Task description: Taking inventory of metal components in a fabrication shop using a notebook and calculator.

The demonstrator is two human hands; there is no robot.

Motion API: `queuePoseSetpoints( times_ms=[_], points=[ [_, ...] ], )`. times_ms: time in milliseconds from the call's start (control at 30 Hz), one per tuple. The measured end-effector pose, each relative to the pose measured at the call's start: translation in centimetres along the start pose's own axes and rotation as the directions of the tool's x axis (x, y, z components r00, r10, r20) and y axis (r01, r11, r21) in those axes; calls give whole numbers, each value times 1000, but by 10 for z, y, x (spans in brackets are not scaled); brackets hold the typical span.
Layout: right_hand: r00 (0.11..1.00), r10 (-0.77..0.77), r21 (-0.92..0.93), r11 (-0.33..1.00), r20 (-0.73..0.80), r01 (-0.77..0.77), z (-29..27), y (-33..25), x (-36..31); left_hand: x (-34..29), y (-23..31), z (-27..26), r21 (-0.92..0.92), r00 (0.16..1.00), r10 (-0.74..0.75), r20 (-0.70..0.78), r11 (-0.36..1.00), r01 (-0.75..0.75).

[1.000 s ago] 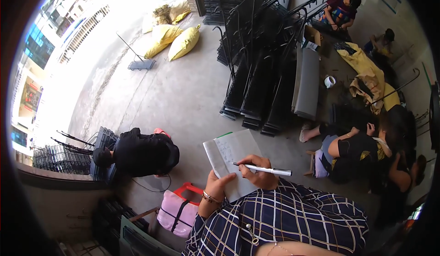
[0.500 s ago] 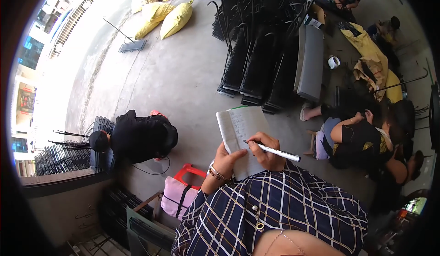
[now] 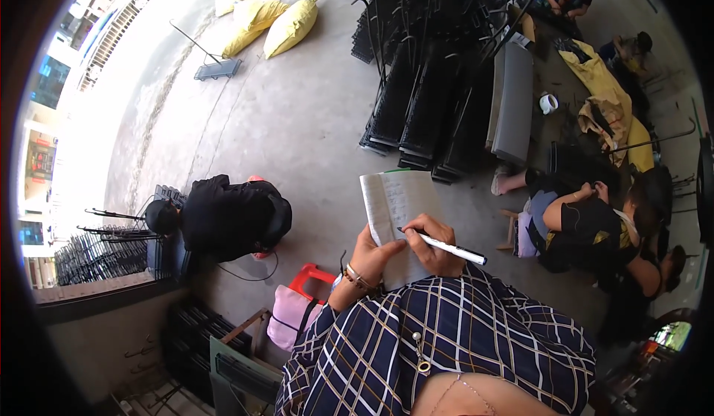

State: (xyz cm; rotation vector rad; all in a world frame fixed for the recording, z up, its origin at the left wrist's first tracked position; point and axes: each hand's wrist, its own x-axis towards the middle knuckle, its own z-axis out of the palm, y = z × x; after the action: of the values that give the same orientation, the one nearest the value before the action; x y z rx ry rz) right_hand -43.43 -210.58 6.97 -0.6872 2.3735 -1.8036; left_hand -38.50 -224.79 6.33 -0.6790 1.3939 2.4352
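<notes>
Between left hand [image 3: 372,258] and right hand [image 3: 437,246]: an open notebook [image 3: 425,191]. Left grips its near left edge, thumb across the page; right pinches a pen [image 3: 455,250], tip at the paper. Firm left-hand support should steady the strokes. Beyond both hands: grey floor [image 3: 312,118], black racks [image 3: 422,111], yellow sacks [image 3: 291,29].

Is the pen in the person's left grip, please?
No, the right grip holds the pen, while the left grip holds the notebook.
</notes>
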Motion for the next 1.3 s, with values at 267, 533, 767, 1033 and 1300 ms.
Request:
queuePoseSetpoints(
  times_ms=[267,533,767,1033,1300],
  points=[
    [999,-52,-29,998,16,52,8,0,2,0,-4,-9,-11,1000,26,4,1000,-26],
    [1000,1,-32,999,-23,-2,11,-1,3,1,0,-12,29,1000,14,-14,999,-14],
    [999,-45,-17,999,-1,45,12,1,2,1,0,-13,15,1000,15,-17,1000,-15],
    [999,-33,-10,999,25,33,8,4,3,3,1,-13,51,1000,4,-16,999,-3],
    [999,-21,-12,1000,34,21,8,2,4,4,-4,-14,33,999,6,-34,999,-5]
  ],
)
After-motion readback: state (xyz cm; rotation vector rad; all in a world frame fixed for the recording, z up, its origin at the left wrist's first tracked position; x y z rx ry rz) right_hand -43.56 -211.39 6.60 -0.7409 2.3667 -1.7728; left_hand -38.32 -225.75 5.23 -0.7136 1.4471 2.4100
